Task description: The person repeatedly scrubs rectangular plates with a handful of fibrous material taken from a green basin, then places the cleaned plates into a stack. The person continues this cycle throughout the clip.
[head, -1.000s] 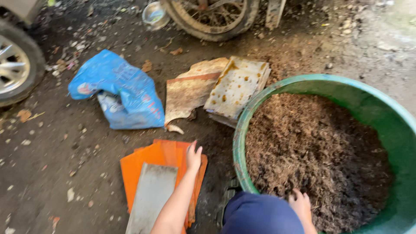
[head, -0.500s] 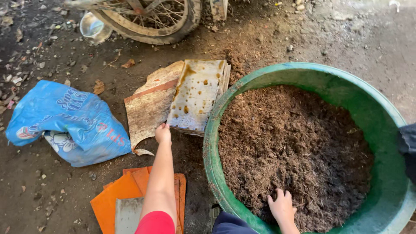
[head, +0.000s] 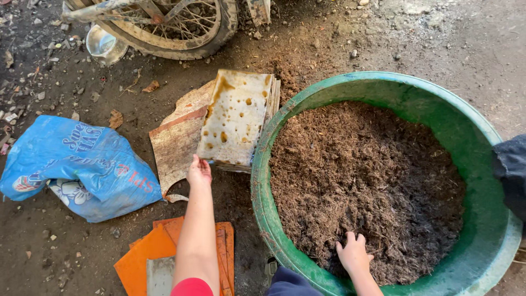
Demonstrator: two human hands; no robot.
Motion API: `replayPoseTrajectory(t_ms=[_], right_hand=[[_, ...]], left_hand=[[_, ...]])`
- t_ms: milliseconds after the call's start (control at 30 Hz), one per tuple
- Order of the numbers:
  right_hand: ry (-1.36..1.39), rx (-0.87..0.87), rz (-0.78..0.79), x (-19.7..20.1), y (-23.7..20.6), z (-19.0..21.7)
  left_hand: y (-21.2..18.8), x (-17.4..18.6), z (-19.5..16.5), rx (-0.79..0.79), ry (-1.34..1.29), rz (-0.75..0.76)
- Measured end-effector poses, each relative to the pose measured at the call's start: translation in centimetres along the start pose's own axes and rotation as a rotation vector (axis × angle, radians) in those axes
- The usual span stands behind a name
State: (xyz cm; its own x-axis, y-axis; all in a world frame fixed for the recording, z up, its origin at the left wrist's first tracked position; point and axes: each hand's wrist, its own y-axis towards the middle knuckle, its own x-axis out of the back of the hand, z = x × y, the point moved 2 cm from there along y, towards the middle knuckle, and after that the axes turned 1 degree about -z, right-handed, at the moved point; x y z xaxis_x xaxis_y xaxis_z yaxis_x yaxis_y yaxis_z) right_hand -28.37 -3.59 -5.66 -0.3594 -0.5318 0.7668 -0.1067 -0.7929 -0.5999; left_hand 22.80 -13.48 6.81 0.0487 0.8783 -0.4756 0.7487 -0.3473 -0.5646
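Observation:
My left hand (head: 199, 171) reaches forward and touches the near edge of a stack of stained cream perforated trays (head: 236, 118) lying on the dirt beside a large green tub (head: 272, 142). Whether its fingers grip the tray edge is unclear. The tub is full of brown fibrous compost (head: 361, 181). My right hand (head: 353, 253) rests flat on the compost at the tub's near side, fingers spread, holding nothing. A torn brown cardboard sheet (head: 175, 145) lies under and left of the trays.
A crumpled blue plastic sack (head: 76, 164) lies at left. Orange boards (head: 145, 257) with a grey piece (head: 160, 277) sit by my left arm. A muddy spoked wheel (head: 170, 27) and a metal bowl (head: 104, 44) stand at the top. Dark cloth (head: 512, 170) hangs at the right edge.
My left hand moved from the orange boards forward to the edge of the tray stack. My right hand stayed on the compost. The view shifted toward the tub.

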Motion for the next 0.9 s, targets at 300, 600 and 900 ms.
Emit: replayPoseTrajectory(t_ms=[300, 600, 900], right_hand=[[-0.058, 0.007, -0.016, -0.4, -0.1, 0.2], [0.159, 0.095, 0.318, 7.5, 5.5, -2.1], [-0.074, 0.597, 0.012, 13.9, 11.1, 10.7]], left_hand=[[-2.7, -0.5, 3.5, -0.028, 0.249, 0.005], [-1.1, -2.3, -7.4, -0.685, 0.208, 0.194], [-8.1, 3.6, -14.8, -0.658, 0.423, 0.442]])
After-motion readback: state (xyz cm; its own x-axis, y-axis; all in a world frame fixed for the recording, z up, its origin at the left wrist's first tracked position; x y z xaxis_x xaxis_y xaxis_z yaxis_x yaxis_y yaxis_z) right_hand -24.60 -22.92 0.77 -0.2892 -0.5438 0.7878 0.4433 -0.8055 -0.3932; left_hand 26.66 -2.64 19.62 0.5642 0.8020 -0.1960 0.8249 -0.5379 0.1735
